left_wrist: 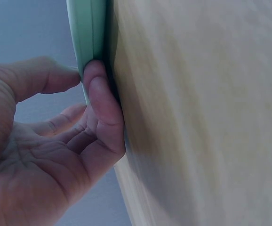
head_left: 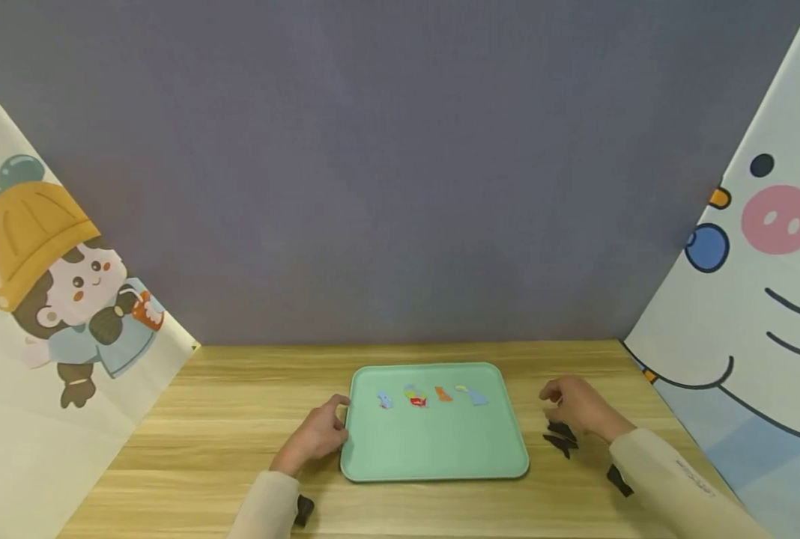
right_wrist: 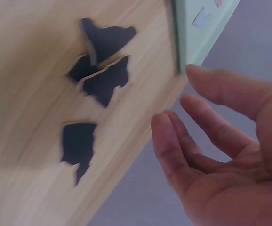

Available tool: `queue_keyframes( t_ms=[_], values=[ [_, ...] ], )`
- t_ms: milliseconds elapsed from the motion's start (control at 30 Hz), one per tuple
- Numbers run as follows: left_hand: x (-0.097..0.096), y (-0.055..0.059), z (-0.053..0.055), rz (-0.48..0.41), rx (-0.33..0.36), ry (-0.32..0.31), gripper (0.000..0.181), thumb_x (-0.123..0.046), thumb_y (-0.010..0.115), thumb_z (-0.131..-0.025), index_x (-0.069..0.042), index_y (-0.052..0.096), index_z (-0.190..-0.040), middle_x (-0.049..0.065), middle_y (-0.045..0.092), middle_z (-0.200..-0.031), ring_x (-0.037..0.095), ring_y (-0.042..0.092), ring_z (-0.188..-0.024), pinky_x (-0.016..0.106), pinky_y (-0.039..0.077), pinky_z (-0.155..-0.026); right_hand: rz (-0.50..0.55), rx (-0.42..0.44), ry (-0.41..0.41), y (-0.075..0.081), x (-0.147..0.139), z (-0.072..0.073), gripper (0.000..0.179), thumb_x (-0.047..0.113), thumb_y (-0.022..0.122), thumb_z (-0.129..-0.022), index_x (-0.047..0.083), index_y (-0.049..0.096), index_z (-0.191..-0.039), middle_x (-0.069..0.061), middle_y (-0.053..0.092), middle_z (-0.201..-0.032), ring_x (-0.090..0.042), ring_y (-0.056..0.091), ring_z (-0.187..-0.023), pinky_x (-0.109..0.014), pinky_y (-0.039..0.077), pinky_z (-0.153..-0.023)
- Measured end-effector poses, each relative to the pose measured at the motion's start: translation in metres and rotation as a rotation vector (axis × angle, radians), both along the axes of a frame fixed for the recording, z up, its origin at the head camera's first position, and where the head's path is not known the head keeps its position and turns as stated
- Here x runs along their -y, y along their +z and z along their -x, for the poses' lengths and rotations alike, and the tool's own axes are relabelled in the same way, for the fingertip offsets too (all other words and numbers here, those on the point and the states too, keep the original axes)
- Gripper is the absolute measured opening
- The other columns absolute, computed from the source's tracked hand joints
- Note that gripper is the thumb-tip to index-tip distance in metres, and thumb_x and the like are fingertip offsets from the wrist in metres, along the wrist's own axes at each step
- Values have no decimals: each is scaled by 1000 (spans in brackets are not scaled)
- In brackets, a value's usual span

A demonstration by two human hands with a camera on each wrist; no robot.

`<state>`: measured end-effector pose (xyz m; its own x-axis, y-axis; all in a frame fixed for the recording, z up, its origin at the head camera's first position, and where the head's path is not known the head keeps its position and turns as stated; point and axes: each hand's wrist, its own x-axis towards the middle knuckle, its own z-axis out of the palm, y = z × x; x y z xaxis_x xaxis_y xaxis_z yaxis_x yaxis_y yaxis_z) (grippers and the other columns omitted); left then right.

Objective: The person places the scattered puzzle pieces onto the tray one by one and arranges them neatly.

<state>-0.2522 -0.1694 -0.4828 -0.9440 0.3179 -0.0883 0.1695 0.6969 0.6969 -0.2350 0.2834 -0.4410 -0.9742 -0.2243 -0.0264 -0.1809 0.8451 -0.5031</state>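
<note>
A light green tray lies on the wooden table. My left hand holds its left edge; in the left wrist view, the thumb is at the rim and curled fingers lie against the tray's side near the tabletop. On the tray, several small colourful flat cut-outs form a row, among them an orange piece and a blue-grey one. To the tray's right, my right hand hovers with loosely bent fingers and nothing between them. Dark irregular flat pieces lie beside it, some overlapping.
Another dark piece lies apart from the cluster, near the right sleeve. A dark object shows beside the left sleeve. A grey panel stands behind the table, with cartoon-printed panels at both sides.
</note>
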Motion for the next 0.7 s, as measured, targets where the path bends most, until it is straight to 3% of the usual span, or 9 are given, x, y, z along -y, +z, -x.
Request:
queue_keyframes(
  t_ms=[267,500,700],
  values=[
    [1,0,2,-4,12,-1,56,3,58,-79,5,40,-132,9,59,-79,17,57,-60,32,47,-54,-47,68,-22,-16,-14,-10,25,1,75,-72,-2,66,-96,-10,63,-91,-31,59,-87,-44,49,-75],
    [1,-2,4,-5,9,-4,56,3,58,-79,5,40,-132,9,59,-79,16,57,-60,31,48,-54,-26,49,-78,-32,-17,-12,23,-2,73,-73,-1,67,-95,-6,62,-87,-23,59,-81,-39,49,-70],
    [1,-2,2,-16,23,-3,56,3,58,-79,5,40,-132,9,59,-80,17,57,-61,32,48,-54,-10,14,-118,-35,-17,-13,19,-5,71,-73,1,67,-90,-5,60,-83,-21,57,-78,-36,49,-67]
  ],
)
